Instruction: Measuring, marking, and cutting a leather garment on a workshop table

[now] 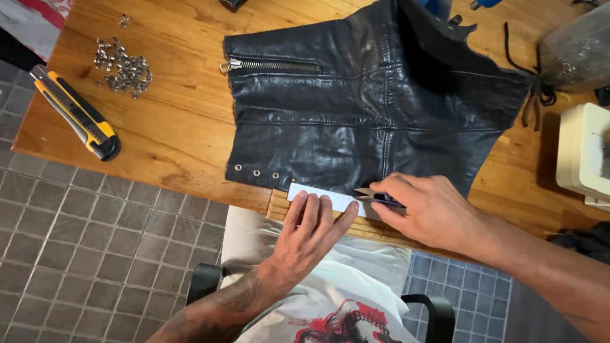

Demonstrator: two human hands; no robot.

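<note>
A black leather garment (356, 108) with a zip pocket and a row of metal eyelets along its lower left hem lies on the wooden table (184, 121). At its near hem rests a pale strip (324, 198), like a short ruler. My left hand (311, 232) lies flat with its fingers pressing on that strip. My right hand (422, 209) grips a small dark-handled tool (381, 197), its metal tip touching the strip's right end at the leather's edge.
A yellow and black utility knife (76, 114) lies at the table's left edge. A pile of metal eyelets (124, 67) sits behind it. A cream box-like object (584, 155) stands at the right. Grey tiled floor (82, 248) lies below.
</note>
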